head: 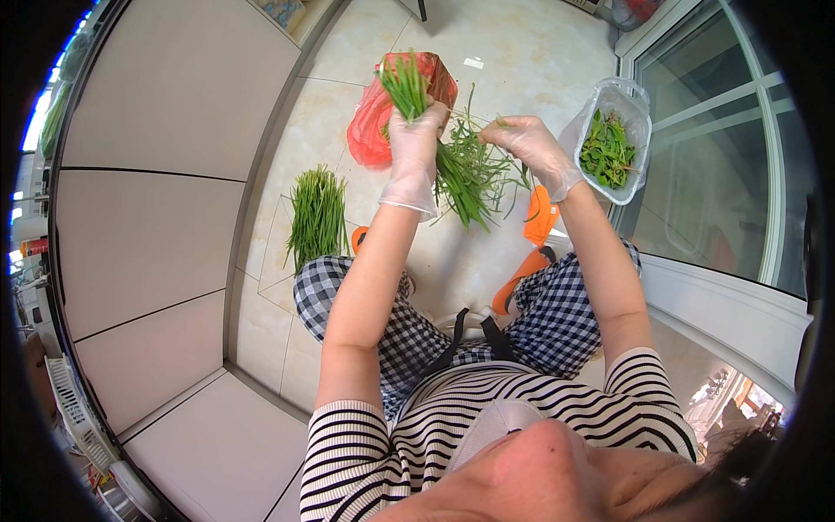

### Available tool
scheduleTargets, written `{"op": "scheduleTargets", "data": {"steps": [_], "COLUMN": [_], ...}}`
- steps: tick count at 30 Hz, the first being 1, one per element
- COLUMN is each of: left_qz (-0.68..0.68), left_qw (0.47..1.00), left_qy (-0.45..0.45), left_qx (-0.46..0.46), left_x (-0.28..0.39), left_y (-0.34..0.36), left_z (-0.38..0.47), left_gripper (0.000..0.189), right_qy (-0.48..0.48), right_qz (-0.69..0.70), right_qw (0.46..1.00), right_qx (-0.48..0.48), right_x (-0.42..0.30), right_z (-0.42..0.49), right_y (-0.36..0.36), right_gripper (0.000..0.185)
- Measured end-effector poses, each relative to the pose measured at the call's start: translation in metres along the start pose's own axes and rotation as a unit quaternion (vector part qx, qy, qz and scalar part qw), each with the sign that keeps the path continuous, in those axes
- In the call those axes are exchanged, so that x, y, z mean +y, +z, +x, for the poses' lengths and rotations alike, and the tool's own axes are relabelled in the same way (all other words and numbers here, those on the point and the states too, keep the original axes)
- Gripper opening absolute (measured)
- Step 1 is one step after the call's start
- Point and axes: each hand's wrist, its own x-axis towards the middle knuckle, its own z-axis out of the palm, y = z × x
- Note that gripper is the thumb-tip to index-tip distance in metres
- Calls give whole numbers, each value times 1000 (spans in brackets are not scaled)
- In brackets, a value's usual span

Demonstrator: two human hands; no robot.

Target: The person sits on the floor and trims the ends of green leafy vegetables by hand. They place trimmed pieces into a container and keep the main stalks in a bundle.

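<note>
My left hand (417,134), in a clear disposable glove, is closed round a bunch of green chives (406,85) above a red plastic bag (368,134). Gloved too, my right hand (525,143) pinches thin strands at its fingertips, to the right of the bunch. Below and between the hands lies a loose heap of long green leaves and trimmings (473,169) on the tiled floor. A neat pile of chives (318,212) rests on the floor at the left, near my knee.
A lined white bin (642,153) holding leafy green scraps (608,150) stands at the right by a glass door (711,176). Cabinet fronts (150,228) run along the left. An orange object (540,215) lies near my right foot's orange slipper (522,277).
</note>
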Motion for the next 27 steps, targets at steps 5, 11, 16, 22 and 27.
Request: {"op": "scheduleTargets", "data": {"steps": [5,11,16,22,27], "left_qz": [-27,5,-7,5,20], "left_qw": [999,998,996,993,986], "left_qy": [-24,-51,-40,-87,-118], "left_qx": [35,-42,-85,-86,-115], "left_x": [8,-5,-10,-9,-12], "left_y": [-7,1,5,1,5], "left_z": [2,-8,-12,-10,-19], "left_gripper": [17,21,20,21,25], "right_qy": [21,66,41,-39,-32], "right_qz": [5,44,40,72,257], "right_qw": [1000,994,992,995,965], "right_qx": [-5,-70,-116,-64,28], "right_x": [-4,-6,0,8,6], "right_z": [-2,0,2,13,20], "right_y": [-2,-3,2,-7,-12], "right_gripper": [17,18,18,17,14]}}
